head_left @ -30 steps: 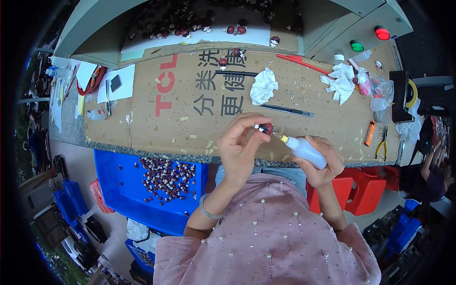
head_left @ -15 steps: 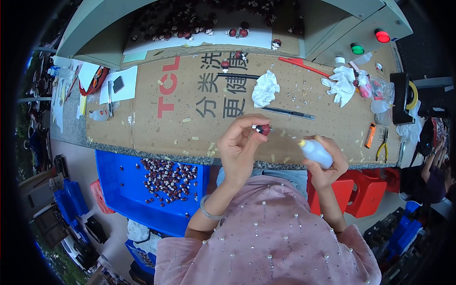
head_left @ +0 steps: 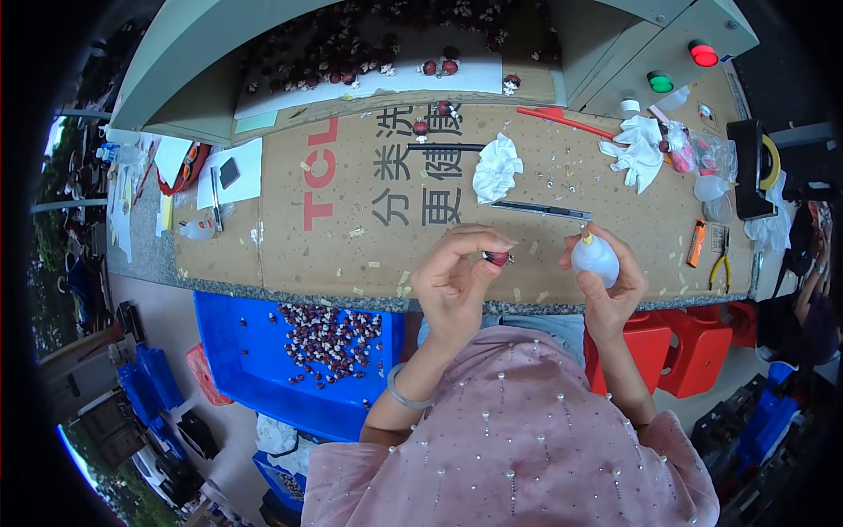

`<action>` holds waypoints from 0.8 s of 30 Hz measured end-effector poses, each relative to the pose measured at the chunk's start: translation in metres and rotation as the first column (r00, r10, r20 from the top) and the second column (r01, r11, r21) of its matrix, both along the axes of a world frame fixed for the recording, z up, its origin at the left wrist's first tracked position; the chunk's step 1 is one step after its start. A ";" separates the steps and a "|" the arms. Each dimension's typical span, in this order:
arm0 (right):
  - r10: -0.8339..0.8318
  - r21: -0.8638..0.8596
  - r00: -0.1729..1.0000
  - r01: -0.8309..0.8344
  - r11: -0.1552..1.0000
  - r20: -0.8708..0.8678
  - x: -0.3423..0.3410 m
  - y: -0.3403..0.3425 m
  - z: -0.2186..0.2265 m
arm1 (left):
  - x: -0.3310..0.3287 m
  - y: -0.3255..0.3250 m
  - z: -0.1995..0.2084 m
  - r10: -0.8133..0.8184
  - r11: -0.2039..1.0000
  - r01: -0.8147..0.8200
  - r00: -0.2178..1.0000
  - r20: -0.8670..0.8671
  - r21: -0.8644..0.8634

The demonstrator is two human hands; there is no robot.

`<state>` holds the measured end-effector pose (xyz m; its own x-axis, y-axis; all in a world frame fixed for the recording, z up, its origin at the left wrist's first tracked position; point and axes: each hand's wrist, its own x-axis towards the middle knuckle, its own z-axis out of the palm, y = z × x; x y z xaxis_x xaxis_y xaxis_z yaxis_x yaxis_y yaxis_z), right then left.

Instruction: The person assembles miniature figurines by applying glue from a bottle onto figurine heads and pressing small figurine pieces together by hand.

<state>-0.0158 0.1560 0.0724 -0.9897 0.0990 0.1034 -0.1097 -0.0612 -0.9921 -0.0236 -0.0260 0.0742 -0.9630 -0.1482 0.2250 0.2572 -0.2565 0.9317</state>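
In the pinch of your left hand (head_left: 455,274) sits the small round dark-red ornament (head_left: 497,258), just left of the translucent white plastic squeeze bottle (head_left: 596,262) your right hand (head_left: 617,297) grasps; press it gently, with its yellow tip (head_left: 587,238) clear of the brown cardboard mat (head_left: 290,259)

Big red letters (head_left: 320,176) lie on their side in one line on the brown cardboard (head_left: 281,250). To the right of them, on the same cardboard, big black signs (head_left: 392,207) run in two lines. A black stick (head_left: 448,147) lies across some black signs.
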 end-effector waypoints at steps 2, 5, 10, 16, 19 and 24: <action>-0.002 -0.009 1.000 0.002 1.000 0.005 -0.001 -0.001 0.001 | 0.000 0.000 0.000 -0.010 0.999 0.009 1.000 -0.015 -0.031; 0.006 -0.044 1.000 -0.006 0.999 0.000 -0.004 -0.001 0.001 | 0.000 0.001 0.001 -0.007 1.000 0.007 1.000 -0.001 -0.026; 0.089 -0.191 0.995 -0.096 0.977 -0.045 -0.007 -0.001 -0.001 | -0.001 0.003 0.003 -0.015 0.998 0.015 1.000 0.005 0.063; 0.070 -0.133 0.997 -0.064 0.989 0.044 -0.005 -0.003 0.002 | 0.000 0.003 0.002 -0.024 0.999 0.024 1.000 -0.006 0.044; 0.073 -0.137 0.996 -0.066 0.988 0.047 -0.005 -0.004 0.003 | -0.001 0.003 0.004 -0.006 1.000 0.005 0.999 -0.039 -0.013; 0.073 -0.148 0.997 -0.067 0.987 0.036 -0.006 -0.003 0.002 | -0.001 0.003 0.008 0.048 0.985 -0.061 0.996 -0.081 -0.163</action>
<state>-0.0220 0.1526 0.0749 -0.9979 0.0400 0.0515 -0.0588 -0.2119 -0.9755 -0.0245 -0.0229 0.0817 -0.9335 -0.1548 0.3234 0.3386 -0.0843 0.9371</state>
